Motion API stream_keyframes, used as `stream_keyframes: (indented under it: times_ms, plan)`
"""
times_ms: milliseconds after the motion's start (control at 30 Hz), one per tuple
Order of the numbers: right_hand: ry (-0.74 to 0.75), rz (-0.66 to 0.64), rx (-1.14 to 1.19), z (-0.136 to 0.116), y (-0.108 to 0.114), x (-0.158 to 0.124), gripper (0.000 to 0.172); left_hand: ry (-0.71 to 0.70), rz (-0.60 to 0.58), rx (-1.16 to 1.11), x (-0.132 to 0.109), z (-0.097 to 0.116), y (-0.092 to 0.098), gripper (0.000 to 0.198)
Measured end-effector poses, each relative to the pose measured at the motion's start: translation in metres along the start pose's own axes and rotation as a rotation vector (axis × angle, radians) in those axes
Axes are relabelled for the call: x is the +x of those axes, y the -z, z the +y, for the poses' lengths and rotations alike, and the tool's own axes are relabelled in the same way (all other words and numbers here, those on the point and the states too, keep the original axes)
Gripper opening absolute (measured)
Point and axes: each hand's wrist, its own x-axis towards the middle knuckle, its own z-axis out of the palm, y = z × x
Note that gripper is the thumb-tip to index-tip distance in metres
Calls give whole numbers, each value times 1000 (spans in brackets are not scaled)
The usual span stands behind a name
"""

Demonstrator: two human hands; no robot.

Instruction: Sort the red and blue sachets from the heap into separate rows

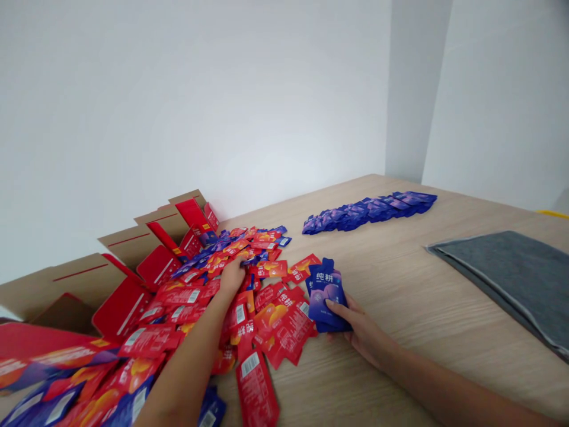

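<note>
My right hand [362, 326] holds a small fanned stack of blue sachets [326, 296], thumb on top of the printed front and fingers underneath. The stack is just above the table, at the right edge of the loose pile. My left hand [233, 273] reaches into the heap of red sachets [191, 296], its fingers curled at a blue sachet [251, 260] lying among the red ones. Part of those fingers is hidden by the hand itself. A few red sachets [284, 320] lie overlapping between my two hands.
Open cardboard boxes [133, 246] with red flaps stand along the left side, behind the pile. A long overlapping row of blue sachets [368, 212] lies at the back of the wooden table [400, 267]. On the right is a flat grey fabric item [507, 279]. A white wall rises behind.
</note>
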Motion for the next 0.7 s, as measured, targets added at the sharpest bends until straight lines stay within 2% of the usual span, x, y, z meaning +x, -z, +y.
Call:
stream_keyframes:
  times_ms: [100,167,233,300,367,433,567,700]
  plan:
    - [-3,9,8,-1,0,-1,49,12,94,-98,-17,0,25,33]
    - [14,-2,-3,0,0,-1,49,-8,87,-303,-30,9,45,36]
    - [40,-23,-33,2,0,-1,50,-76,-63,-551,-47,28,63,39]
    - [58,-41,-93,4,0,-3,51,-188,-305,-632,-67,53,78,42]
    - [69,-47,-173,5,0,-5,54,-336,-460,-530,-89,80,85,42]
    - [81,-66,-253,6,0,-8,55,-488,-492,-306,-109,105,86,38]
    - [106,-177,-323,8,1,-15,60,-699,-410,195,-136,145,71,20]
    - [40,-158,-204,8,-2,-18,53,-829,-286,401,-145,169,54,19]
